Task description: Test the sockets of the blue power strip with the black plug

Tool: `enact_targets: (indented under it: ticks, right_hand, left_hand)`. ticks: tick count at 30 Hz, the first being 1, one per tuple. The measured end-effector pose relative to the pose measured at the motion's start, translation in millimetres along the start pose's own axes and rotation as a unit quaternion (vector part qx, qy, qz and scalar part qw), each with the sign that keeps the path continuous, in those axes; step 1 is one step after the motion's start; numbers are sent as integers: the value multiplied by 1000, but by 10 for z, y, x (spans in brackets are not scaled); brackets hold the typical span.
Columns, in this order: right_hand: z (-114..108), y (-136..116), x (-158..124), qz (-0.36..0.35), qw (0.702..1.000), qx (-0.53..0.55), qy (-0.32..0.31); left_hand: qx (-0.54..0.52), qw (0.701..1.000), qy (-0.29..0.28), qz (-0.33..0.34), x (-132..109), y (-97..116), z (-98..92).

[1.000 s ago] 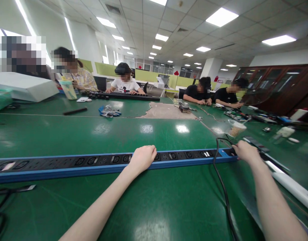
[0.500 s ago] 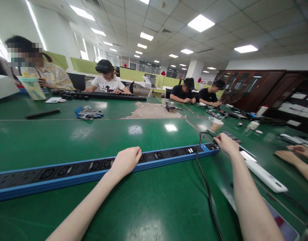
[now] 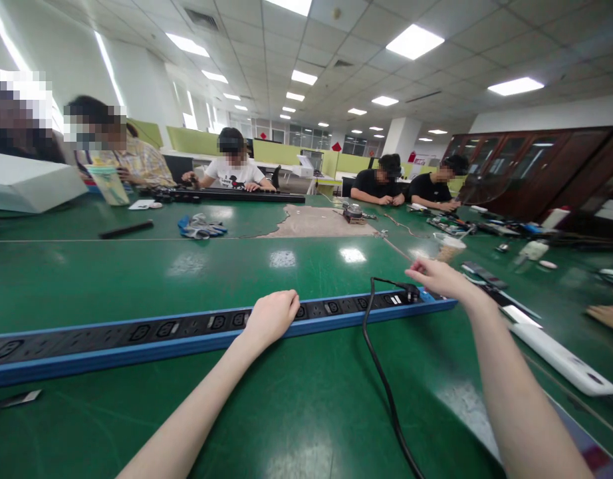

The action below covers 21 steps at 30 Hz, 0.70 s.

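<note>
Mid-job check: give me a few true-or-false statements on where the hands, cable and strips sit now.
The left hand rests on the blue power strip. True.
The black cable meets the strip's left end. False: it meets the right end, by the right hand.
A white power strip lies right of the right arm. True.
The gloves lie on the blue strip. False: they lie beyond it on the green table.

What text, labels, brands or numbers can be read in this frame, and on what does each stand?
Nothing here reads clearly enough to quote.
White labels on the power strip: too small to read.
Dark print on a co-worker's white T-shirt: blurred.
Red sign at the back of the room: too small to read.
</note>
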State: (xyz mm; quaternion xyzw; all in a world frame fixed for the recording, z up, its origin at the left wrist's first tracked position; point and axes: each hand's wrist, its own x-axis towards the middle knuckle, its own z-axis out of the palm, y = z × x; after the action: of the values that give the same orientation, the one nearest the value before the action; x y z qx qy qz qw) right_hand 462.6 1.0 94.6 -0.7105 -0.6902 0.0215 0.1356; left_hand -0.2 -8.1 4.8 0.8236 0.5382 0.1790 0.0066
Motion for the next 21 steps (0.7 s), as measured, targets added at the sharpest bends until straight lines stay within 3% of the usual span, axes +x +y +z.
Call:
enact_targets:
  ticks: [2,4,7,12,16,21]
  right_hand:
    - [89,-73,-34,19,994,44,-99]
    - [150,-100,-53,22,987,61,-145]
    - [210,-105,-24,33,989,33,-137]
    - [282,-140,78,81,978,-120,-150]
    - [290,-211,79,29,977,-200,-74]
    - [225,-432,58,-1,985,-166,52]
  left_hand:
    - [-1,1000,1,1,-2,-2,-2]
    - [-2,1000,3,4,-4,-6,-1]
    - [-2,1000,6,5,-7,-10,0]
    - [-1,1000,0,-2,-8,-4,-3]
    - [-6,1000,-6,-5,-7,8,-24]
    - [-12,1000,-14,-18,-17,37,-67]
